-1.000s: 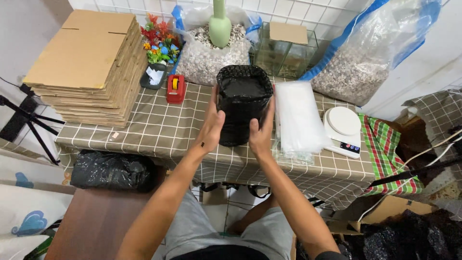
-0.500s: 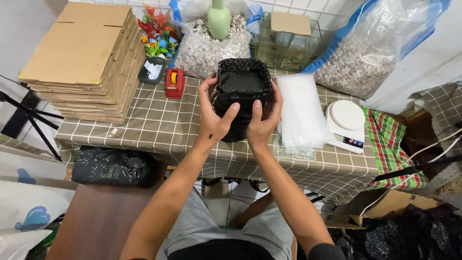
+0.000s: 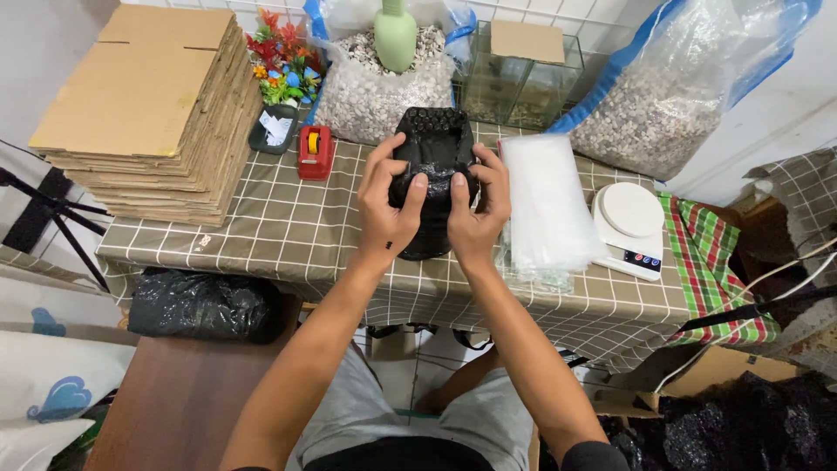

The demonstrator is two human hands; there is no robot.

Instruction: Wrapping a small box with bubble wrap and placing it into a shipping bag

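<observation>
The black plastic bag (image 3: 433, 174) stood directly ahead of both hands, pinched between them over the checked tablecloth (image 3: 288, 235), its long axis running up and away from the person toward the back of the table. The left hand (image 3: 388, 205) clasped the bag's left flank with its thumb pressed onto the crumpled front, and the right hand (image 3: 479, 209) mirrored it on the right flank; both sat equally close, thumbs almost meeting at the middle, and both were closed on the bag rather than lying loose. The bag looked thin, glossy and wrinkled, with a gathered, scalloped rim at its far end, and it bulged as though filled. Just right of the right hand lay a stack of clear plastic sleeves (image 3: 545, 205), limp and shiny, and beyond that a white round kitchen scale (image 3: 629, 218), smooth and hard. Left of the left hand stood a red tape dispenser (image 3: 315, 151), and farther left a pile of flattened cardboard boxes (image 3: 148, 113), matte and ridged. Beyond the bag, away from the hands, rested a clear sack of pale gravel (image 3: 375, 83)
</observation>
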